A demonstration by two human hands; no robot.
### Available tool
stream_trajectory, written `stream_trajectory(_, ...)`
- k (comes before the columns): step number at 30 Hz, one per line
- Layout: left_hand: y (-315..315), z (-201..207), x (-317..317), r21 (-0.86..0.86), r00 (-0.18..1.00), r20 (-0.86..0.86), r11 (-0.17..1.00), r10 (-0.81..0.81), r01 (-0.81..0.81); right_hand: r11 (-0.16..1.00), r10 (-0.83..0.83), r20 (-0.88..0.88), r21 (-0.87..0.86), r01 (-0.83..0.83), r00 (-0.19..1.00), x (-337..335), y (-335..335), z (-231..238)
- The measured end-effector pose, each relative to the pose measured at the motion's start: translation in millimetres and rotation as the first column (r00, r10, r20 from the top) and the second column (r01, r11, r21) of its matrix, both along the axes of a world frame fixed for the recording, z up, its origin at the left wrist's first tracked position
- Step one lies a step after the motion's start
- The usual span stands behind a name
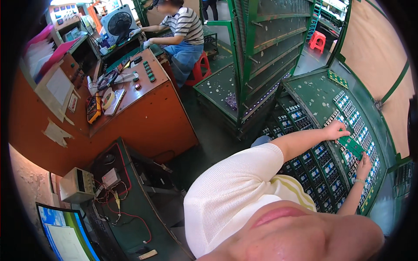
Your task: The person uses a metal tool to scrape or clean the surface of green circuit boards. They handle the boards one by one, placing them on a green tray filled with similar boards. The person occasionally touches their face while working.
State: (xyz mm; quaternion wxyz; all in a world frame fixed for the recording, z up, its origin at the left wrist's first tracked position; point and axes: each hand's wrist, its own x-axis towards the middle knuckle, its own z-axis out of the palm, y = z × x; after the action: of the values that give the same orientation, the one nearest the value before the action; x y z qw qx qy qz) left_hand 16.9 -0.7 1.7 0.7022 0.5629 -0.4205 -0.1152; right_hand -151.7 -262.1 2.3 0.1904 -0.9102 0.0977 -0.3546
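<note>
A green circuit board (352, 146) is held between my two hands, above rows of other boards. My left hand (335, 130) pinches its upper left end with closed fingers. At the lower right end, my right hand (362, 167) grips it, thumb and fingers closed. Beneath it, many populated circuit boards (364, 126) with white and blue parts stand in close rows on a green rack shelf (311, 93). A lower tier of boards (318, 167) runs along the side nearer my body.
A tall green metal rack (274, 48) stands beyond the shelf. An orange-brown bench (152, 111) carries a multimeter (93, 108) and wires. A seated person (183, 30) works by a fan (119, 25). Behind me are a monitor (65, 235) and a power supply (78, 185).
</note>
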Motion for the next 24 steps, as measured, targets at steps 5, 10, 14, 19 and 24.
stream_trajectory(5, 2, -1, -2, 0.013, 1.000, 0.013, 1.000, -0.016, 0.016, 1.000, -0.010, -0.023, 0.029, 0.011, 1.000, -1, -3, -1)
stream_trajectory(10, 1, -2, 0, -0.001, 0.998, -0.041, 0.999, -0.042, 0.042, 0.998, 0.054, 0.024, 0.042, -0.055, 0.998, -2, 0, -1)
stream_trajectory(14, -4, -1, -3, 0.057, 0.999, 0.020, 0.998, -0.032, 0.030, 0.991, -0.018, -0.115, -0.135, 0.002, 0.993, -15, -22, -6)
stream_trajectory(19, 12, 11, 1, 0.119, 0.993, -0.099, 0.990, -0.060, 0.072, 0.963, 0.059, -0.007, -0.264, -0.059, 0.998, -5, 14, 8)
stream_trajectory(24, 2, 3, 6, 0.092, 0.977, -0.203, 0.992, -0.069, 0.089, 0.977, 0.153, 0.012, -0.151, -0.150, 0.988, -12, 41, 26)
